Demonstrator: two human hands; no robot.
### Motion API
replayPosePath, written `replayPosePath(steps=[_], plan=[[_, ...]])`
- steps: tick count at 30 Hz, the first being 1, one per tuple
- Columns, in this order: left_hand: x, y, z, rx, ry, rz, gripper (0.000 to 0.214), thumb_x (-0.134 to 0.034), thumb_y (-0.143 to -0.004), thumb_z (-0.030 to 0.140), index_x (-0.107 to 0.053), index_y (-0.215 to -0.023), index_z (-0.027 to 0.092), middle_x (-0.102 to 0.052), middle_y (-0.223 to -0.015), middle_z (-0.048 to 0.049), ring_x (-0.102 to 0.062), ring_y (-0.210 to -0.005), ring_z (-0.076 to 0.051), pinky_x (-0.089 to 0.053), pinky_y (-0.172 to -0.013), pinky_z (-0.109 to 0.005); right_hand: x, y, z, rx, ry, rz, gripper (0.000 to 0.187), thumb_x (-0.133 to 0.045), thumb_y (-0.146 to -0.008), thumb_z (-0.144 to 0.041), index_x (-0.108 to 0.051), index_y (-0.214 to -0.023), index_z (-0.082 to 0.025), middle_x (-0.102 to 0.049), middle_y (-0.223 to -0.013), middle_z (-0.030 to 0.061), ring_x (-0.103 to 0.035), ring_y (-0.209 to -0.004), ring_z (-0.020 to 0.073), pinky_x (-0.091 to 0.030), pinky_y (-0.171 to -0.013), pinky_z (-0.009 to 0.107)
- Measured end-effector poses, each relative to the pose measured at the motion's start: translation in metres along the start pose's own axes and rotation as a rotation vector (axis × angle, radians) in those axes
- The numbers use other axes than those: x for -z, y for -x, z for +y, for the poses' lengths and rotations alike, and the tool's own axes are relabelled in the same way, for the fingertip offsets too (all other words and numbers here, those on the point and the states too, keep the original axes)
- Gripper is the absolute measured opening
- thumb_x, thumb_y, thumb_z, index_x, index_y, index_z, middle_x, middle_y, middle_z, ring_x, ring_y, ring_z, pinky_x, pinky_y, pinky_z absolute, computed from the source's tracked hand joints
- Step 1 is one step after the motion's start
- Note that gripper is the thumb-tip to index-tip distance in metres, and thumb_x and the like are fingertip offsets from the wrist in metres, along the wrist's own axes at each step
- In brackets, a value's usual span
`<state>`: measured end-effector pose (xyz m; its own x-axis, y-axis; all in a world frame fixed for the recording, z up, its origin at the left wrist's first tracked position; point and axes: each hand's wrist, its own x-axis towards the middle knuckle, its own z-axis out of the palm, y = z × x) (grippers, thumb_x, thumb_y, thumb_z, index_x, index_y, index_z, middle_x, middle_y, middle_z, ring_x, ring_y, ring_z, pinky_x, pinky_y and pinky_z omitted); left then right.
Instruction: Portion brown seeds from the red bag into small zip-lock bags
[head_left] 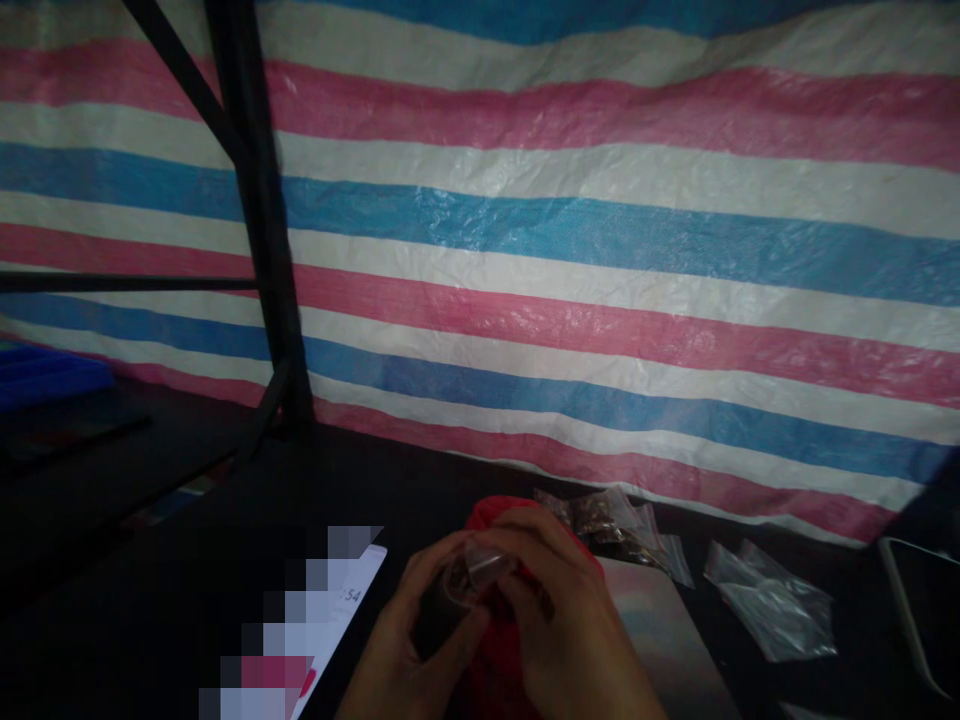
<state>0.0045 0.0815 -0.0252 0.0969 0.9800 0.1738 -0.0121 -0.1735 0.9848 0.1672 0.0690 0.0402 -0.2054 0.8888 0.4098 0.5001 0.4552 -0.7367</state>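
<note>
Low in the middle of the head view, a small clear plastic bag [489,562] is between my two hands. My left hand [427,610] is closed round its left side, thumb and fingers curled at the bag's mouth. My right hand [566,605] bends over from the other side, its fingertips on the bag's edge. Something dark and small shows inside the bag, too dim to name. Directly under and behind my hands is a red object [499,655], perhaps a bag or bowl, mostly covered by them.
Behind my right hand lie several clear zip bags [611,520] with brown contents. A grey flat panel [667,625], clear bags [776,600] and a phone [926,610] are to the right. A lit screen [341,620] lies left; a blue tray [52,375] is farther off.
</note>
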Motion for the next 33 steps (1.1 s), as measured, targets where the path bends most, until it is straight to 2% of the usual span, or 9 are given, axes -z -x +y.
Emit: replayPosePath(steps=[7,9,13,16,18,22,25,27,33], plan=[[0.004,-0.003,-0.007,0.048,0.047,0.103,0.06,-0.077,-0.086,0.053,-0.064,-0.14,0.029,-0.069,-0.147,-0.008,-0.063,-0.139,-0.032,-0.05,-0.118,-0.046,0.014,0.003,0.007,-0.101,0.006,0.119,0.045,-0.058,-0.088,-0.006,-0.076,-0.12,-0.033,-0.071,-0.133,0.0016,-0.064,-0.128,0.0213,-0.049,-0.113,0.037],[0.002,-0.002,-0.007,0.071,0.046,0.14,0.064,-0.073,-0.088,0.058,-0.06,-0.144,0.031,-0.07,-0.146,-0.0071,-0.065,-0.136,-0.032,-0.051,-0.117,-0.047,0.02,0.008,0.016,-0.152,0.051,0.101,0.041,-0.06,-0.089,-0.009,-0.077,-0.118,-0.033,-0.073,-0.13,0.0024,-0.065,-0.125,0.0237,-0.048,-0.113,0.04],[-0.009,0.001,0.0,-0.047,-0.02,0.357,0.063,-0.063,-0.09,0.063,-0.059,-0.143,0.03,-0.07,-0.137,-0.0089,-0.064,-0.132,-0.036,-0.044,-0.12,-0.051,0.022,0.016,0.034,-0.296,0.176,-0.06,0.043,-0.061,-0.078,-0.002,-0.082,-0.102,-0.03,-0.079,-0.115,0.004,-0.072,-0.108,0.027,-0.053,-0.1,0.039],[-0.014,0.002,0.002,-0.156,-0.17,0.444,0.063,-0.062,-0.089,0.059,-0.056,-0.145,0.03,-0.065,-0.136,-0.0108,-0.062,-0.128,-0.037,-0.046,-0.115,-0.054,0.012,0.015,0.042,-0.289,0.268,-0.013,0.047,-0.053,-0.078,0.003,-0.082,-0.101,-0.026,-0.078,-0.113,0.0076,-0.072,-0.11,0.0284,-0.053,-0.098,0.039],[-0.013,0.001,-0.001,-0.14,-0.255,0.409,0.064,-0.062,-0.09,0.054,-0.054,-0.147,0.028,-0.066,-0.132,-0.0117,-0.063,-0.124,-0.038,-0.048,-0.112,-0.057,0.003,0.012,0.045,-0.293,0.291,0.011,0.051,-0.048,-0.079,0.006,-0.08,-0.105,-0.023,-0.078,-0.116,0.0101,-0.072,-0.113,0.0289,-0.054,-0.097,0.039],[-0.006,-0.003,-0.013,0.056,-0.356,0.278,0.061,-0.062,-0.089,0.049,-0.058,-0.142,0.019,-0.068,-0.135,-0.0165,-0.064,-0.129,-0.041,-0.045,-0.114,-0.061,-0.01,0.008,0.048,-0.308,0.25,0.004,0.055,-0.042,-0.079,0.008,-0.077,-0.112,-0.019,-0.076,-0.122,0.0124,-0.072,-0.116,0.0274,-0.053,-0.1,0.038],[-0.005,-0.003,-0.017,0.121,-0.359,0.204,0.06,-0.062,-0.088,0.048,-0.061,-0.14,0.018,-0.07,-0.137,-0.018,-0.067,-0.129,-0.04,-0.049,-0.111,-0.058,-0.016,0.007,0.047,-0.273,0.196,-0.012,0.054,-0.043,-0.076,0.009,-0.077,-0.108,-0.02,-0.078,-0.117,0.0102,-0.073,-0.112,0.0249,-0.053,-0.1,0.035],[-0.006,-0.002,-0.015,0.139,-0.355,0.2,0.058,-0.065,-0.086,0.045,-0.062,-0.138,0.02,-0.071,-0.137,-0.0173,-0.069,-0.127,-0.04,-0.052,-0.108,-0.055,-0.02,0.008,0.046,-0.267,0.182,-0.032,0.056,-0.045,-0.074,0.009,-0.079,-0.108,-0.021,-0.078,-0.116,0.0087,-0.073,-0.112,0.024,-0.052,-0.101,0.034],[-0.011,-0.007,0.001,0.238,-0.098,0.179,0.047,-0.073,-0.076,0.039,-0.07,-0.12,0.022,-0.081,-0.113,-0.0121,-0.076,-0.114,-0.037,-0.061,-0.098,-0.049,-0.026,0.009,0.047,-0.274,0.247,-0.01,0.062,-0.049,-0.072,0.01,-0.081,-0.112,-0.024,-0.078,-0.123,0.0089,-0.073,-0.117,0.0255,-0.053,-0.102,0.034]])
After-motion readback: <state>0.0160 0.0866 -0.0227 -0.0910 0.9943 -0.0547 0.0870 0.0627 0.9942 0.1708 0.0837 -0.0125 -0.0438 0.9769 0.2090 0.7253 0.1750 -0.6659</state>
